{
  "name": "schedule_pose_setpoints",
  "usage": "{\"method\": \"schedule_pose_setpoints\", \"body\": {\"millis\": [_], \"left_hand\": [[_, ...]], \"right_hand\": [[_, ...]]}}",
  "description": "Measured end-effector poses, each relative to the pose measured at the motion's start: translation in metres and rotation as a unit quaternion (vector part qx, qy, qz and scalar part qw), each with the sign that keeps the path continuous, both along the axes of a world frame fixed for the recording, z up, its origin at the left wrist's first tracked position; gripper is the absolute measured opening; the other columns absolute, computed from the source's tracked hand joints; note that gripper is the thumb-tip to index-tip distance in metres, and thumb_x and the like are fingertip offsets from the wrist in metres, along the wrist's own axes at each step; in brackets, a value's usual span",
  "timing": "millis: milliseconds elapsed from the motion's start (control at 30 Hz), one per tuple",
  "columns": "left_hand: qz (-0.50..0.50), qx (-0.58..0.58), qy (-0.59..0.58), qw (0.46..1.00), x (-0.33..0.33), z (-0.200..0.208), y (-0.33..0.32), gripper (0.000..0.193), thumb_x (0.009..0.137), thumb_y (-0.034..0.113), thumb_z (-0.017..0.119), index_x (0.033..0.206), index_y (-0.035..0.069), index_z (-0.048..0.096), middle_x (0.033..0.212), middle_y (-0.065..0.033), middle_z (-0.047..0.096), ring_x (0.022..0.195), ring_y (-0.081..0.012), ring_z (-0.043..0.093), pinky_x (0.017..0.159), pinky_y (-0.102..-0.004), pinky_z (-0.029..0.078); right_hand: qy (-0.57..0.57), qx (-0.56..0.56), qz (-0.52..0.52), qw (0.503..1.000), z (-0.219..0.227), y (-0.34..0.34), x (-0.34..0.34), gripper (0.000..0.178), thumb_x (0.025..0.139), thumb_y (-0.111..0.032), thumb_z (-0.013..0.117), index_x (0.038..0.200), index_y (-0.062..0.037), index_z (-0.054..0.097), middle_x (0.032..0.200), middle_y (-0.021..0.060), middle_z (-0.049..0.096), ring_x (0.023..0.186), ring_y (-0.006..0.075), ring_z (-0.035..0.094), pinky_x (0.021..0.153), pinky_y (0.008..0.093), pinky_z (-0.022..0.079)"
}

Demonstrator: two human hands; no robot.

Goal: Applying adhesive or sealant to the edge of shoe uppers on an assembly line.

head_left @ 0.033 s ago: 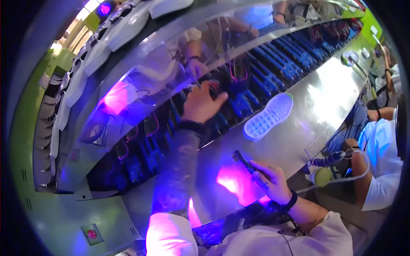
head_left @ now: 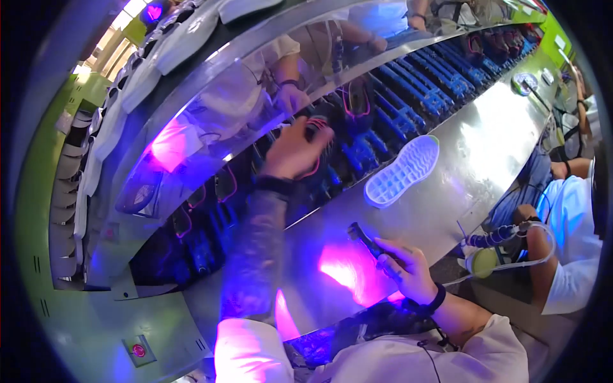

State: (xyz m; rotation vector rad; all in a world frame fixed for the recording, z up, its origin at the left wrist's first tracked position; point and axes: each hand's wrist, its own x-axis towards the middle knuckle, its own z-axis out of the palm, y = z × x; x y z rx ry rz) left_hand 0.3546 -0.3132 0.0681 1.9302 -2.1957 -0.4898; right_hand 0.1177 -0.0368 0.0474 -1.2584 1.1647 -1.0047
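My left hand (head_left: pixel 295 150) reaches over the conveyor, its fingers closed on a dark shoe upper (head_left: pixel 315 127) with pink trim; part of the upper is hidden behind the hand. Over the metal ledge, my right hand (head_left: pixel 408 271) grips a slim black torch-like tool (head_left: pixel 365 239), held tilted; its exact kind is unclear. A white shoe sole (head_left: pixel 402 171) lies tread up on the ledge, to the right of my left hand and beyond the tool.
Blue racks (head_left: pixel 399 115) line the conveyor, with another pink-trimmed dark upper (head_left: pixel 356 99) beside my left hand. A shiny metal hood (head_left: pixel 223 127) arches above it. White soles (head_left: pixel 182 51) stand along the top shelf. A co-worker (head_left: pixel 565 210) sits at the right, near a coiled hose (head_left: pixel 491 237).
My left hand has shifted slightly left, and its outstretched thumb has closed in on the dark upper. More pink trim shows below that hand. My right hand stays nearly still.
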Motion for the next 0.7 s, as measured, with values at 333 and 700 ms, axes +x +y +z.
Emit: {"method": "schedule_pose_setpoints", "body": {"millis": [333,700], "left_hand": [[0.062,-0.088,-0.054,0.993,0.163,-0.017,0.022,0.081,0.074,0.033,0.088,0.143,0.006,0.056,0.13,-0.0257,0.065,0.125,-0.0402,0.061,0.106,-0.0448,0.048],[0.053,0.084,-0.03,0.995,0.17,0.029,0.001,0.068,0.091,0.05,0.072,0.136,0.001,0.06,0.129,-0.0217,0.067,0.121,-0.0324,0.064,0.101,-0.0424,0.05]], "right_hand": [[0.0,-0.019,0.004,1.0,-0.008,-0.01,-0.008,0.038,0.099,-0.007,0.067,0.136,-0.0031,0.065,0.107,0.011,0.07,0.089,0.0179,0.068,0.081,0.0319,0.053],[0.059,-0.063,0.015,0.996,-0.005,-0.017,-0.003,0.037,0.099,-0.007,0.066,0.135,-0.0031,0.065,0.105,0.0116,0.071,0.086,0.0213,0.068,0.078,0.033,0.054]]}}
